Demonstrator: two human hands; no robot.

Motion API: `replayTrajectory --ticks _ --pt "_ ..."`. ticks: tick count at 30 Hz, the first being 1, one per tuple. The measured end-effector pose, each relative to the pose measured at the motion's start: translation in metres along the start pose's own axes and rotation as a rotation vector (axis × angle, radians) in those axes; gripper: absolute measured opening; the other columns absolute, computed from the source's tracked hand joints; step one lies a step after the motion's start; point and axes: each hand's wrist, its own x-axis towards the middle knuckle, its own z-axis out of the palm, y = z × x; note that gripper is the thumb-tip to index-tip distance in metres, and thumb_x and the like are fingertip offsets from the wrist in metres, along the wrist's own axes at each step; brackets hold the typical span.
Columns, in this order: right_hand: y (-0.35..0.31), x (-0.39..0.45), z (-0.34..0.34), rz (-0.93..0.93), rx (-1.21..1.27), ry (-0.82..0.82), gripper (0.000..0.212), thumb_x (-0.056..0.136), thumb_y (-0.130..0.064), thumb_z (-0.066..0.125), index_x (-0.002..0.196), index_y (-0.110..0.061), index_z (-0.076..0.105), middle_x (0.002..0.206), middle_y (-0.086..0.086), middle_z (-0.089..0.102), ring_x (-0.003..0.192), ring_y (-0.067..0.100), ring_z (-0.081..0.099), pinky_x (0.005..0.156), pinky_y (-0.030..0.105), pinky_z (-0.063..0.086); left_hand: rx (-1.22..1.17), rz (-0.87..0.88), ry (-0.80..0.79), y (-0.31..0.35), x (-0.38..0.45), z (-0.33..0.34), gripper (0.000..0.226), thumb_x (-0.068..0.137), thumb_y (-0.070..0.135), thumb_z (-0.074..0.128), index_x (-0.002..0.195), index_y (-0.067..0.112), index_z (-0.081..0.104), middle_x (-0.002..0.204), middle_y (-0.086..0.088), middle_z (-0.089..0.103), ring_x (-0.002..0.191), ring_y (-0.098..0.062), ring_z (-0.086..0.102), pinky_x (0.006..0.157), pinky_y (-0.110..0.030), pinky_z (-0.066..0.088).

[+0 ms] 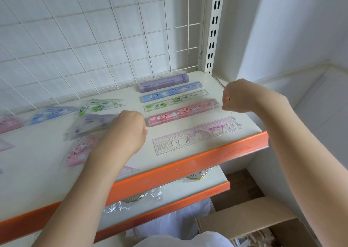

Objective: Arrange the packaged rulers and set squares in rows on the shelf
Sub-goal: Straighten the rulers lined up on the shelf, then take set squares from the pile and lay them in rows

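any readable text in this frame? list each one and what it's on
"cute" – pink ruler, bubble letters near its left end.
"cute" – green ruler, same style, only roughly legible.
Blue ruler: similar lettering, too blurred to confirm.
Purple ruler box: a dark brand line, unreadable.
Orange shelf edge: faint printed line, too small.
Set square packs: print blurred.

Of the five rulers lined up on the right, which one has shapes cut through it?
The clear pink stencil ruler, nearest the shelf's orange front edge. The other four are plain straight rulers.
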Motion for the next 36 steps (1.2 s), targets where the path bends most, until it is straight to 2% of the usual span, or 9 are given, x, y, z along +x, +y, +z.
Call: replayTrajectory --ticks 3,6,9,12,16,20,26,31,36 --pt "-0.006 -0.015 0.007 -0.067 0.011 0.065 0.020 0.085 -0.008 0.053 0.097 -0.006 0.068 0.097 0.010 0.067 0.096 0.029 0.060 0.075 0.031 0.048 -0.083 0.067 0.026 0.008 -0.020 0.011 0.016 0.091 0.019 0.056 0.102 0.015 0.067 0.104 -0.008 0.067 0.100 -0.027 0.061 0.087 -0.032 0.046" --pt "-0.011 -0.024 0.014 -0.104 0.076 0.041 0.019 0.084 -0.011 0.057 0.100 -0.016 0.066 0.098 0.005 0.062 0.099 0.025 0.057 0.076 0.029 0.044 -0.162 0.067 -0.006 0.015 -0.027 0.019 0.024 0.089 0.019 0.059 0.112 0.018 0.064 0.111 -0.006 0.065 0.105 -0.025 0.059 0.091 -0.031 0.044" --pt "-0.011 -0.027 0.021 -0.124 0.068 0.005 0.018 0.084 -0.021 0.062 0.103 -0.019 0.064 0.104 0.003 0.063 0.100 0.023 0.055 0.079 0.031 0.044 -0.188 0.083 -0.017 0.019 -0.028 0.022 0.035 0.089 0.024 0.060 0.123 0.016 0.058 0.118 -0.008 0.057 0.108 -0.025 0.055 0.095 -0.031 0.040" --pt "-0.009 -0.030 0.027 -0.135 0.077 -0.016 0.025 0.086 -0.034 0.064 0.106 -0.018 0.062 0.097 -0.001 0.055 0.095 0.019 0.047 0.076 0.028 0.037 -0.207 0.093 -0.019 0.020 -0.030 0.024 0.046 0.088 0.032 0.060 0.132 0.022 0.052 0.120 -0.008 0.052 0.113 -0.024 0.051 0.095 -0.028 0.035" --pt "-0.007 -0.032 0.032 -0.150 0.145 -0.022 0.027 0.088 -0.034 0.061 0.107 -0.014 0.059 0.099 0.004 0.053 0.096 0.020 0.046 0.076 0.027 0.034 -0.242 0.096 -0.030 0.020 -0.034 0.028 0.042 0.090 0.033 0.057 0.132 0.027 0.052 0.116 -0.008 0.053 0.113 -0.022 0.050 0.089 -0.025 0.033" --pt "-0.005 -0.030 0.033 -0.156 0.185 -0.033 0.025 0.088 -0.033 0.061 0.106 -0.015 0.058 0.096 0.002 0.049 0.091 0.017 0.040 0.075 0.026 0.031 -0.253 0.092 -0.026 0.020 -0.036 0.030 0.042 0.090 0.034 0.058 0.131 0.029 0.053 0.110 -0.006 0.053 0.107 -0.021 0.052 0.083 -0.023 0.031" --pt "-0.002 -0.026 0.033 -0.165 0.208 -0.055 0.015 0.089 -0.032 0.060 0.096 -0.021 0.053 0.094 0.001 0.048 0.088 0.015 0.041 0.074 0.025 0.029 -0.304 0.066 -0.005 0.019 -0.038 0.035 0.041 0.089 0.032 0.060 0.130 0.027 0.055 0.108 -0.007 0.052 0.108 -0.023 0.052 0.088 -0.026 0.035" --pt "-0.005 -0.021 0.029 -0.169 0.182 -0.052 0.018 0.090 -0.027 0.060 0.103 -0.015 0.058 0.095 0.000 0.048 0.088 0.016 0.043 0.074 0.025 0.032 -0.314 0.067 0.019 0.020 -0.038 0.037 0.041 0.089 0.032 0.059 0.130 0.027 0.055 0.110 -0.007 0.053 0.109 -0.023 0.051 0.089 -0.026 0.034" --pt "-0.011 -0.021 0.027 -0.133 0.163 -0.034 0.015 0.089 -0.025 0.061 0.098 -0.012 0.060 0.094 0.002 0.052 0.087 0.018 0.046 0.072 0.026 0.034 -0.334 0.076 0.041 0.018 -0.035 0.040 0.041 0.090 0.032 0.058 0.131 0.025 0.054 0.107 -0.007 0.053 0.106 -0.024 0.052 0.088 -0.027 0.035"
